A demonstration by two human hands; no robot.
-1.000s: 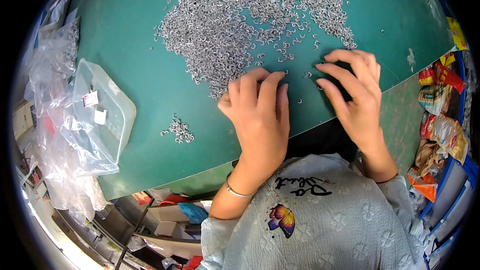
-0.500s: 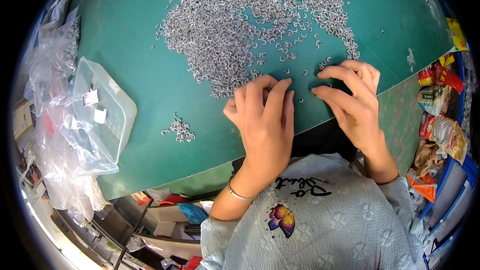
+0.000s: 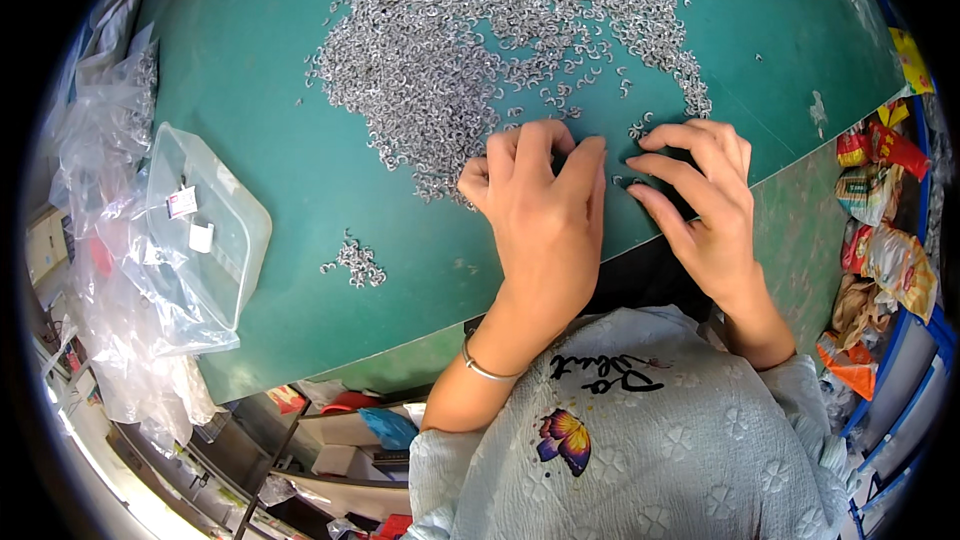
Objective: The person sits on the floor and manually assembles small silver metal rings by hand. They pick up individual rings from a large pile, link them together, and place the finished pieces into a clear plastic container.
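Note:
A big heap of small silvery C-shaped metal rings point(image 3: 420, 70) lies spread over the green tabletop point(image 3: 290, 180). My left hand point(image 3: 545, 210) is bent down at the near right edge of the heap. Its fingertips are tucked out of sight, so whether they hold a ring cannot be made out. To its right, my right hand point(image 3: 705, 205) is curved with thumb and fingers apart, and I see nothing held in it. One loose ring point(image 3: 617, 180) lies on the table just left of its fingertips. A few more rings point(image 3: 641, 125) are just beyond its fingers.
A small separate pile of rings point(image 3: 356, 262) lies left of my left hand. Farther left, a clear plastic tub point(image 3: 245, 210) stands beside crumpled clear plastic bags point(image 3: 110, 200). Colourful packets point(image 3: 890, 250) line the right side, past the table edge.
My left hand has moved a little to the right, closer to the right hand. The right hand has stayed nearly in place, its thumb and fingers slightly shifted.

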